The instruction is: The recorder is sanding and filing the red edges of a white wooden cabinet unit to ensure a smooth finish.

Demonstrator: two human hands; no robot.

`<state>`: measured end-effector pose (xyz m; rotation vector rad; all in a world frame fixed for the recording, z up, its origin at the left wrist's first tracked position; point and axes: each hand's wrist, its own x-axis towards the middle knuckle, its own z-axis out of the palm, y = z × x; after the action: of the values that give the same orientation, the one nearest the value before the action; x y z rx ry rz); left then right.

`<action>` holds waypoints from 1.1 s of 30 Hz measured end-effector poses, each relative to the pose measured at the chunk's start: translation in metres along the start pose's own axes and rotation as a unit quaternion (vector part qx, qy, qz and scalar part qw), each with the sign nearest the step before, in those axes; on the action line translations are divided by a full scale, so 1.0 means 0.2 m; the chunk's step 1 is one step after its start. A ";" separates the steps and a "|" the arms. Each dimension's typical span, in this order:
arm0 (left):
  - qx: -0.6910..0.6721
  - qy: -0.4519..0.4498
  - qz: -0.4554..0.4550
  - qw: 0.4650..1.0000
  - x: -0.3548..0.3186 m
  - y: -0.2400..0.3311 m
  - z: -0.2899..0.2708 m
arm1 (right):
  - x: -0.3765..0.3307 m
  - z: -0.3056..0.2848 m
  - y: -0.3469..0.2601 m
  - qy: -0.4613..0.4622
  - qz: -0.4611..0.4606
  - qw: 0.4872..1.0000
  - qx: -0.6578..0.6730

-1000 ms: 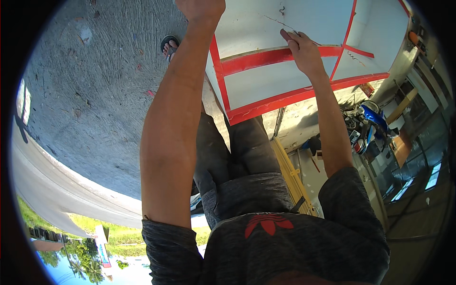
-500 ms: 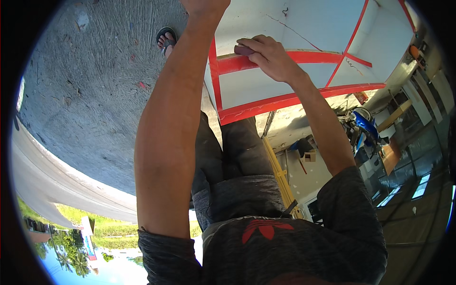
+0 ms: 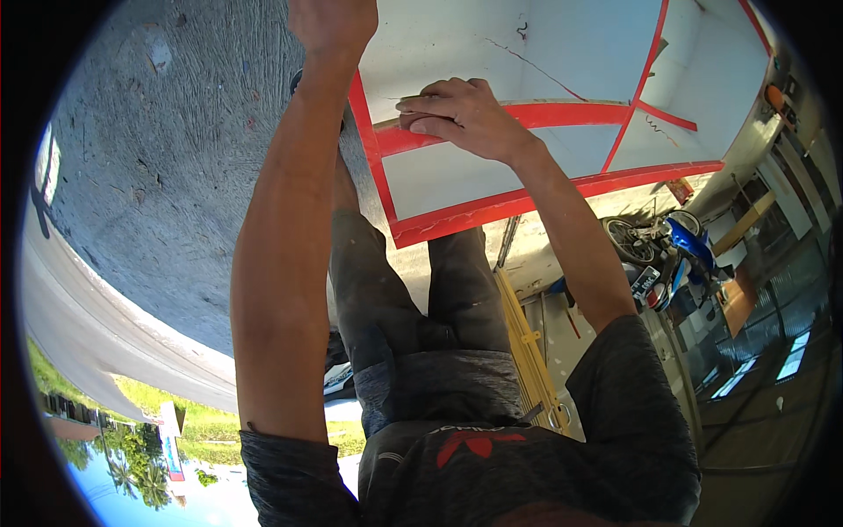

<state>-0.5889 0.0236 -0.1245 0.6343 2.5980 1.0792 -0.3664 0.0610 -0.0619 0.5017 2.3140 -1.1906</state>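
A white shelf unit with red-painted edges (image 3: 500,191) stands in front of me. My right hand (image 3: 465,119) is closed round a small dull-maroon pad that looks like folded sandpaper (image 3: 421,123). The pad rests on the red edge of the middle shelf (image 3: 571,113), near its left end, with my thumb below and fingers above. Beyond the unit's left corner, my left hand (image 3: 335,25) is raised at the upper edge of the picture. Its fingers are cut off from view, so what it touches or holds is hidden.
Rough grey concrete (image 3: 184,140) lies to the left, with a paved road beyond it. On the right stand a blue motorcycle (image 3: 685,250) and a long yellow metal frame (image 3: 527,351). Boards (image 3: 795,189) lean farther right. My legs are close below the unit's lower red edge.
My right hand has slid left along the red shelf edge with the sandpaper. My left hand has also shifted left, and the view has moved slightly.
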 end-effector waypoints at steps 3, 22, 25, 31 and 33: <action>0.016 0.001 -0.013 1.000 0.04 -0.02 -0.03 | -0.32 -0.29 0.44 0.036 0.101 0.987 -0.121; 0.050 -0.004 -0.194 0.980 -0.88 -0.10 -0.22 | -0.40 -0.39 0.67 0.139 -0.026 0.988 -0.058; 0.046 0.005 -0.154 0.987 -0.87 -0.10 -0.15 | -0.47 -0.53 0.91 0.087 0.089 0.992 -0.038; 0.036 0.019 -0.168 0.985 -0.89 -0.11 -0.15 | -0.10 -0.11 0.20 0.038 -0.044 0.998 0.033; 0.007 0.017 -0.178 0.984 -0.91 -0.14 -0.18 | -0.05 -0.09 0.16 0.038 -0.083 0.995 0.035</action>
<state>-0.4520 -0.1035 -0.1080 0.1427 2.6121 0.9628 -0.3468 0.0919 -0.0678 0.3908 2.4249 -1.3556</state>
